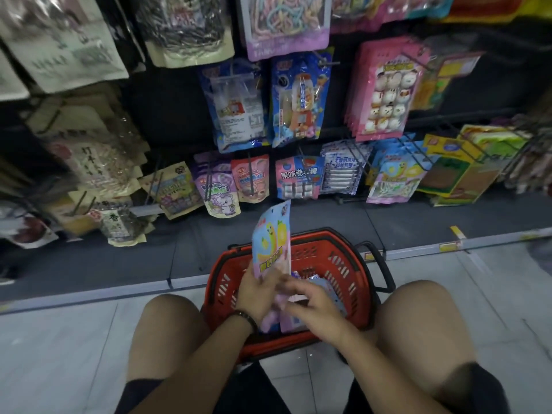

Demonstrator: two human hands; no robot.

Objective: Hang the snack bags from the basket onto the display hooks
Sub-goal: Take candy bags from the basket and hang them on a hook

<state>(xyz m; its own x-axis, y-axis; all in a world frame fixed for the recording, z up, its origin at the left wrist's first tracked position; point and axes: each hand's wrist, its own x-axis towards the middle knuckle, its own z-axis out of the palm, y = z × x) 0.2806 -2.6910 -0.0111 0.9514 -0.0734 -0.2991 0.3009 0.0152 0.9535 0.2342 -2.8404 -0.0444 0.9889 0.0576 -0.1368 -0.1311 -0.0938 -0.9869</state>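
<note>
A red plastic basket stands on the floor between my knees, with several snack bags inside. My left hand grips the bottom of a light blue and pink snack bag printed with yellow worm figures, held upright above the basket. My right hand hovers just right of it over the basket, fingers curled and blurred; whether it holds a bag is unclear. Matching blue and pink bags hang on a low display hook at the right.
Rows of snack bags hang on black wire hooks across the display wall, such as blue toy-candy bags and pink marshmallow bags. A dark base ledge runs below them. The basket's black handle sticks out to the right.
</note>
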